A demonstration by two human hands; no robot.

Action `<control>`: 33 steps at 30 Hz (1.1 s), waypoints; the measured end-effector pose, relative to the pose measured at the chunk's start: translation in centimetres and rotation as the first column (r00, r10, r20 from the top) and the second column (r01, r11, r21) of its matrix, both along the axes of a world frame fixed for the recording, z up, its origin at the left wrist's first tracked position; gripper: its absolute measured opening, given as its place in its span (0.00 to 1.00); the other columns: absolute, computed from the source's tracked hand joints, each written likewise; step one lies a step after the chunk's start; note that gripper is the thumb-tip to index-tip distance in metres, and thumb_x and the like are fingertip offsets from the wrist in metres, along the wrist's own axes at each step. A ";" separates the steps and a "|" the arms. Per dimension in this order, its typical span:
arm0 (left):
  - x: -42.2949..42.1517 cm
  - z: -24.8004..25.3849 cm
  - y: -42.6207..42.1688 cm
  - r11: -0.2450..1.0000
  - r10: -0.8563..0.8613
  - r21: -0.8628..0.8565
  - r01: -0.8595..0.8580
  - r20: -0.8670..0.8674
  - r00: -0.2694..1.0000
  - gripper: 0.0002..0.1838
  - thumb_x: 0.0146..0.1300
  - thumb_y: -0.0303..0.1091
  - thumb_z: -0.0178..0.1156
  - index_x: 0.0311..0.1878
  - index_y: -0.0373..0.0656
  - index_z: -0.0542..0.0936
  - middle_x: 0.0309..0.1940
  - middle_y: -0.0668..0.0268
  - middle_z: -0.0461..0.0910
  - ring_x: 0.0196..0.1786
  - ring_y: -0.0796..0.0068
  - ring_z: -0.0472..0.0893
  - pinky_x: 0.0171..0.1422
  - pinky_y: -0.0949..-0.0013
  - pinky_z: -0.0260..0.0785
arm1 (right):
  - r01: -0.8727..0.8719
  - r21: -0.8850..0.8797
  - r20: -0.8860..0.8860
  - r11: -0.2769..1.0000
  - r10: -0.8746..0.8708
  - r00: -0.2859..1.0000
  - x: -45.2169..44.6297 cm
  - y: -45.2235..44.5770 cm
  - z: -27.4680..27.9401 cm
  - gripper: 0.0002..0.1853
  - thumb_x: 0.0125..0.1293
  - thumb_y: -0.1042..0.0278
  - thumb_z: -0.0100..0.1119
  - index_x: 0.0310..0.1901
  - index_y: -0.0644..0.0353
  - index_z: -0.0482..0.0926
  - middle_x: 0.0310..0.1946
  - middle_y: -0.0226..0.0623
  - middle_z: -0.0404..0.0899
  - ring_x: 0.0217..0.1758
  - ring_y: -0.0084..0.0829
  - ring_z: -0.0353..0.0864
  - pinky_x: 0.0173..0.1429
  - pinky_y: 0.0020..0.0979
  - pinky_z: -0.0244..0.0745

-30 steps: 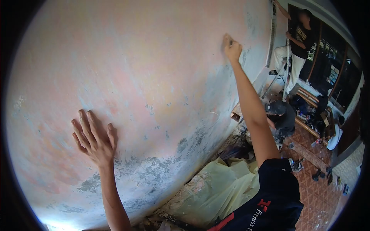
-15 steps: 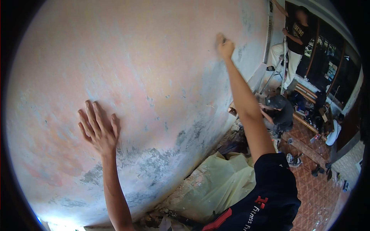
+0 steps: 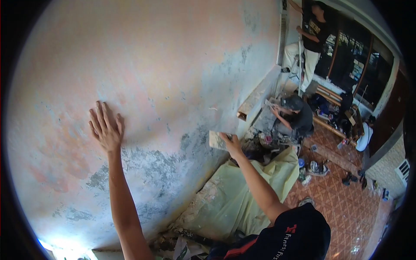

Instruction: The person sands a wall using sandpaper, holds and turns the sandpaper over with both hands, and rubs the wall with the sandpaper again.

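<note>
My left hand (image 3: 105,129) lies flat against the painted wall (image 3: 173,56), its fingers spread and nothing in it. Lower and to the right, my right hand (image 3: 231,144) grips a flat, pale rectangular piece (image 3: 217,140), which looks like a sanding block or pad. That piece is near the lower wall, over the grey patches; whether it touches the surface I cannot tell. The wall is pinkish and yellowish above, with bluish and grey scuffed areas (image 3: 160,169) lower down.
A yellowish plastic sheet (image 3: 234,190) covers things along the wall's foot. One person (image 3: 313,37) is on a ladder (image 3: 300,65) at the upper right; another in a cap (image 3: 299,115) crouches below. Clutter, a bench and shoes (image 3: 349,177) stand on the tiled floor (image 3: 333,203).
My right hand has come down from high on the wall, and the flat piece in it now shows clearly. My left hand stays flat on the wall. The view has turned somewhat to the right.
</note>
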State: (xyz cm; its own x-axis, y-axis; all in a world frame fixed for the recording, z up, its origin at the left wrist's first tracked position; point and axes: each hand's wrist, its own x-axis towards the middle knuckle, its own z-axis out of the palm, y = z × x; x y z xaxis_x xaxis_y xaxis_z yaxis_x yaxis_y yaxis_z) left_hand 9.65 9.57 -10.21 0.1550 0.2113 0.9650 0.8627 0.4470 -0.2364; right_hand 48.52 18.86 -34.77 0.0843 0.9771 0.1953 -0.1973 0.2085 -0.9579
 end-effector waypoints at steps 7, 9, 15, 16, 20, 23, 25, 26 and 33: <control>0.0 -0.1 -0.4 0.996 -0.077 -0.038 0.078 0.022 0.997 0.34 0.72 0.56 0.51 0.77 0.52 0.63 0.76 0.70 0.64 0.78 0.61 0.61 0.80 0.56 0.48 | -0.203 -0.266 -0.702 0.942 -0.045 0.711 8.5 -15.0 -3.9 0.18 0.66 0.58 0.69 0.51 0.59 0.79 0.47 0.35 0.84 0.46 0.32 0.86 0.54 0.36 0.81; 1.4 -0.4 -1.1 0.987 -0.154 -0.042 0.156 0.060 0.986 0.36 0.72 0.56 0.51 0.77 0.50 0.61 0.76 0.69 0.64 0.78 0.59 0.61 0.80 0.54 0.48 | -0.179 -0.272 -0.697 0.946 -0.065 0.714 10.5 -18.5 -2.4 0.20 0.65 0.58 0.70 0.53 0.58 0.77 0.48 0.34 0.83 0.47 0.31 0.85 0.54 0.36 0.80; 11.6 -6.0 -8.9 0.691 -0.563 0.045 0.722 0.660 0.498 0.19 0.71 0.39 0.59 0.60 0.39 0.78 0.49 0.52 0.84 0.53 0.53 0.84 0.55 0.58 0.76 | -0.232 -0.161 -0.733 0.959 0.042 0.679 14.2 -26.7 2.9 0.21 0.65 0.60 0.69 0.55 0.55 0.74 0.48 0.31 0.81 0.49 0.29 0.84 0.53 0.38 0.81; 15.3 -7.9 -11.8 0.494 -0.685 0.193 0.848 0.686 0.244 0.15 0.73 0.35 0.55 0.58 0.41 0.79 0.45 0.56 0.86 0.47 0.61 0.87 0.48 0.62 0.78 | -0.206 -0.184 -0.712 0.961 0.015 0.702 14.0 -27.8 3.5 0.16 0.67 0.61 0.67 0.52 0.54 0.77 0.46 0.29 0.82 0.48 0.29 0.84 0.52 0.38 0.81; 26.9 -16.8 -21.9 0.037 -0.252 0.536 0.844 0.822 -0.511 0.14 0.73 0.34 0.56 0.56 0.37 0.78 0.43 0.63 0.83 0.45 0.76 0.81 0.46 0.71 0.73 | -0.179 -0.231 -0.731 0.956 -0.050 0.680 12.3 -31.1 3.7 0.14 0.68 0.60 0.66 0.49 0.57 0.78 0.43 0.31 0.83 0.45 0.29 0.85 0.50 0.38 0.82; 30.7 -18.5 -27.3 0.031 0.004 0.495 0.868 0.868 -0.496 0.14 0.70 0.32 0.61 0.54 0.35 0.77 0.41 0.66 0.82 0.41 0.81 0.79 0.45 0.74 0.70 | -0.222 -0.254 -0.675 0.941 -0.009 0.737 11.1 -34.2 5.1 0.15 0.69 0.59 0.64 0.48 0.62 0.77 0.43 0.34 0.83 0.44 0.30 0.86 0.49 0.37 0.82; 31.8 -18.8 -30.0 0.040 0.125 0.534 0.845 0.836 -0.534 0.12 0.70 0.30 0.62 0.52 0.35 0.77 0.40 0.68 0.81 0.42 0.82 0.77 0.50 0.74 0.68 | -0.220 -0.259 -0.606 0.941 0.020 0.795 10.2 -35.9 5.3 0.15 0.71 0.59 0.63 0.48 0.64 0.77 0.43 0.36 0.84 0.44 0.31 0.86 0.48 0.36 0.83; 32.0 -19.1 -31.0 0.074 0.097 0.547 0.834 0.828 -0.552 0.11 0.69 0.31 0.63 0.49 0.35 0.77 0.36 0.69 0.80 0.38 0.84 0.76 0.45 0.76 0.67 | -0.235 -0.256 -0.600 0.938 0.036 0.799 9.8 -36.7 5.4 0.16 0.71 0.59 0.62 0.48 0.65 0.77 0.43 0.37 0.84 0.44 0.31 0.86 0.48 0.36 0.83; 29.3 -20.6 -35.6 0.243 0.004 0.598 0.764 0.787 -0.617 0.10 0.68 0.33 0.66 0.34 0.38 0.77 0.24 0.75 0.75 0.30 0.90 0.70 0.35 0.78 0.64 | -0.253 -0.288 -0.437 0.924 0.108 0.893 6.9 -41.3 5.4 0.17 0.72 0.60 0.60 0.49 0.68 0.77 0.44 0.38 0.83 0.41 0.28 0.85 0.45 0.32 0.82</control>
State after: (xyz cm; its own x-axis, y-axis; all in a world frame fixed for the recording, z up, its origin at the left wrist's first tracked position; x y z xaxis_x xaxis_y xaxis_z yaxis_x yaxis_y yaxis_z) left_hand 38.96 -26.05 -30.82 -0.1161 0.9881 0.1006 -0.1461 -0.1171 0.9823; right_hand 55.37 -22.47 -29.40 -0.0992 0.9834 -0.1518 -0.5853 -0.1810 -0.7903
